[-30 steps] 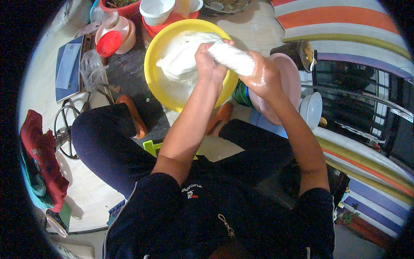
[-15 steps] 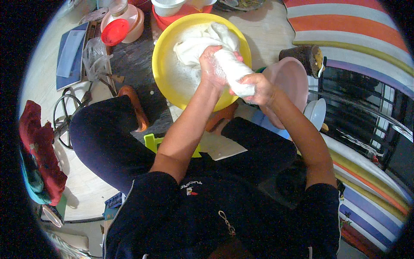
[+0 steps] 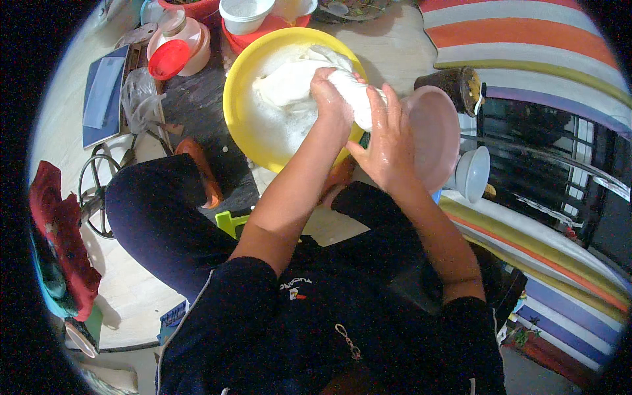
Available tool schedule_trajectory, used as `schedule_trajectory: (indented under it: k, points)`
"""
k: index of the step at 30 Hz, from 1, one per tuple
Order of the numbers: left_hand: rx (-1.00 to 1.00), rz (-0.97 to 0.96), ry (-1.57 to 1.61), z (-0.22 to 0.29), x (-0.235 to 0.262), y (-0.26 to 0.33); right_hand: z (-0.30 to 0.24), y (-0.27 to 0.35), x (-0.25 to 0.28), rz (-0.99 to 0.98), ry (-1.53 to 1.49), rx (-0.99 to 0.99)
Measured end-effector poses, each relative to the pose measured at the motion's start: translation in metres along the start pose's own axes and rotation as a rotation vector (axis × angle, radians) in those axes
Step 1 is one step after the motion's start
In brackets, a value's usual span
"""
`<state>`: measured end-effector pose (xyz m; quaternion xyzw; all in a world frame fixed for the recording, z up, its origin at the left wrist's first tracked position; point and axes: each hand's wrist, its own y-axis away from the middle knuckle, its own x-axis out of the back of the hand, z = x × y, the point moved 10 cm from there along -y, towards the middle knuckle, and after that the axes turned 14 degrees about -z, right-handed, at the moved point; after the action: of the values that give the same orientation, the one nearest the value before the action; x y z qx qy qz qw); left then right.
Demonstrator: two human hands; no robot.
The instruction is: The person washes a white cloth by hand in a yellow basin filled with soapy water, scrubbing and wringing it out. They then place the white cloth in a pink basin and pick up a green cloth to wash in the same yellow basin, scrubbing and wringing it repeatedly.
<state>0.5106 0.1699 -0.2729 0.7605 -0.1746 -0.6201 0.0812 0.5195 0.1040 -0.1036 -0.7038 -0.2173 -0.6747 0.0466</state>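
White cloth (image 3: 352,92) over yellow basin (image 3: 240,112) rim

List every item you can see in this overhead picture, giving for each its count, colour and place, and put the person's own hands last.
basin: 1, yellow, top centre, holding suds
cloth: 1, white, wet and twisted, over the basin's right rim
pink basin: 1, pink, right of the yellow one
small bowl: 1, pale blue-white, right of the pink basin
dark jar: 1, brown-black, above the pink basin
white bowl: 1, white, top edge
jar with red lid: 1, pale pink, top left
striped mat: 1, orange, white, yellow and purple, right side
red cloth: 1, red, left edge
left hand: 1, wet, grip on the cloth
right hand: 1, wet, grip on the cloth's nearer end
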Motion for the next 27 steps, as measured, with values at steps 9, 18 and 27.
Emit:
schedule_trajectory:
  k: [9,18,27]
  points:
    - [0.083,-0.100,-0.004,-0.011,-0.018,0.018,0.068,-0.014,-0.033,0.047,-0.305,-0.170]
    - [0.203,-0.254,-0.122,0.001,-0.034,0.022,0.065,-0.022,-0.094,-0.455,-1.235,-0.206]
    - [0.383,-0.276,-0.179,0.002,-0.019,0.015,0.032,-0.004,-0.144,-0.937,-1.607,-0.360]
